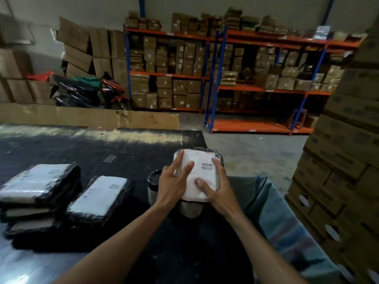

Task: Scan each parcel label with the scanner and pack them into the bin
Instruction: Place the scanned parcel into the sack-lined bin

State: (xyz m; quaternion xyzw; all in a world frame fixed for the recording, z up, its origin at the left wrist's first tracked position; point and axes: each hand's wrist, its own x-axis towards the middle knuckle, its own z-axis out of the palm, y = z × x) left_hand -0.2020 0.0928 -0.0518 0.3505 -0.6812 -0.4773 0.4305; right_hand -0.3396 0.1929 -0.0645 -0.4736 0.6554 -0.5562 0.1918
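Observation:
I hold a black-wrapped parcel (202, 175) with both hands, its white barcode label facing up, near the table's right end. My left hand (174, 181) lies over the label's left side, fingers on top and thumb hidden. My right hand (220, 187) grips the right edge, with the thumb pressed on the label. Directly below the parcel stands a round metal bin with a black liner (152, 181), mostly hidden by my hands. A stack of labelled parcels (37, 187) and a single parcel (98, 195) lie on the black table (123, 152) to the left. No scanner is visible.
A blue-grey sack (287, 218) hangs open beside the table on the right. Stacked cartons (344, 160) rise at the far right. Orange-and-blue shelving (225, 78) full of boxes and a parked motorbike (92, 93) stand across the concrete floor.

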